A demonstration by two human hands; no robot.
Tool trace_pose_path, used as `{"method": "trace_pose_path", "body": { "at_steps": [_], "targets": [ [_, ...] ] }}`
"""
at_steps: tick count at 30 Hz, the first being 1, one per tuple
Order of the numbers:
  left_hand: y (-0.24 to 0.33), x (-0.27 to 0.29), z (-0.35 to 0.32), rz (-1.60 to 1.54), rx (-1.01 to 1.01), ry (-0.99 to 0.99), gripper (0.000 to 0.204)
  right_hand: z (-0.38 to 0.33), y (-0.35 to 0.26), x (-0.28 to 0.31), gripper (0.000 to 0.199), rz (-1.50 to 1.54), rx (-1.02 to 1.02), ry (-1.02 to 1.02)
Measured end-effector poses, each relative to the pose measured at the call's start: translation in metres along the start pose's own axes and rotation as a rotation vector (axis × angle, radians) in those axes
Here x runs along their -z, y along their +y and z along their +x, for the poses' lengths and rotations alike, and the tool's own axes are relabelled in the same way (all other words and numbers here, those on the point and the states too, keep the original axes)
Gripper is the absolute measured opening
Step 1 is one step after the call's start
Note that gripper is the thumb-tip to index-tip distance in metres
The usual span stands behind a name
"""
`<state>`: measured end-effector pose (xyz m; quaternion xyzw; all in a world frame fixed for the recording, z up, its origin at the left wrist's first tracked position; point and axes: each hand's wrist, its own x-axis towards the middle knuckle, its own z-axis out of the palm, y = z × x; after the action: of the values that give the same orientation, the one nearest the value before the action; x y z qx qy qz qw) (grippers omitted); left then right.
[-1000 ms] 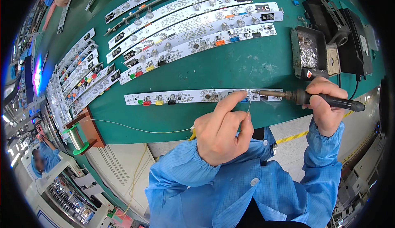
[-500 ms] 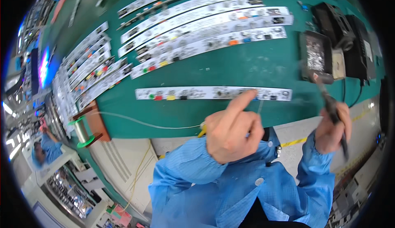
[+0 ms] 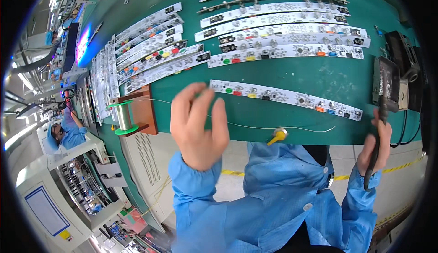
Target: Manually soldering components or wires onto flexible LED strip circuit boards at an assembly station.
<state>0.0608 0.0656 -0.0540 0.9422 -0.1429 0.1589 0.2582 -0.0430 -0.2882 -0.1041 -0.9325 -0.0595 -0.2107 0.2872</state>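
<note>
A long white circuit board strip (image 3: 285,98) lies slanted on the green table, its right end nearer me. Small green, red, yellow, black, orange and blue parts sit along it. My left hand (image 3: 199,127) is over the strip's left end, fingers apart and slightly blurred, with nothing visible in them. My right hand (image 3: 375,145) grips the dark handle of a soldering iron (image 3: 375,155) near the table's right front edge. The iron's front end points at a dark metal tray (image 3: 378,81). A thin solder wire (image 3: 255,126) lies loose between the strip and the front edge.
The wire comes from a green-flanged spool (image 3: 123,117) on a brown stand (image 3: 148,111) at the left. A yellow-handled piece (image 3: 277,136) is at the front edge. Several similar strips (image 3: 283,18) lie behind, with more (image 3: 159,47) at the left. A black soldering station (image 3: 401,54) stands right.
My left hand has moved from the strip's right half to its left end, fingers spreading. The solder wire's loose end now shows on the table. The strip looks more slanted; the whole view has shifted.
</note>
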Motion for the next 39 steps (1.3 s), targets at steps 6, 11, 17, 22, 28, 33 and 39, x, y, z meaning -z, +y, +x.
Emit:
{"method": "trace_pose_path", "body": {
  "at_steps": [6, 11, 17, 22, 28, 33, 39],
  "targets": [
    [-0.027, -0.012, 0.004, -0.012, 0.074, -0.156, 0.028, 0.033, -0.021, -0.015, 0.044, -0.072, 0.069, -0.058],
    [-0.034, -0.008, -0.006, -0.467, 0.309, -0.042, 0.016, 0.033, -0.019, -0.021, 0.042, 0.037, 0.112, 0.125],
    [-0.053, -0.001, 0.003, -0.985, 0.484, -0.085, 0.017, 0.016, -0.014, -0.026, 0.061, 0.105, 0.130, 0.221],
    [-0.056, 0.002, 0.000, -0.937, 0.378, -0.147, 0.019, 0.017, -0.011, -0.029, 0.068, 0.255, 0.051, 0.248],
    [-0.040, 0.006, 0.000, -0.908, 0.372, -0.147, 0.020, 0.015, -0.002, -0.024, 0.061, 0.350, 0.048, 0.213],
    [-0.035, 0.014, -0.002, -0.935, 0.351, -0.153, 0.022, 0.003, 0.007, -0.023, 0.049, 0.447, -0.075, 0.230],
    [-0.037, 0.021, -0.004, -0.942, 0.290, -0.176, 0.021, -0.001, 0.011, -0.019, 0.047, 0.502, -0.237, 0.200]
  ]
}}
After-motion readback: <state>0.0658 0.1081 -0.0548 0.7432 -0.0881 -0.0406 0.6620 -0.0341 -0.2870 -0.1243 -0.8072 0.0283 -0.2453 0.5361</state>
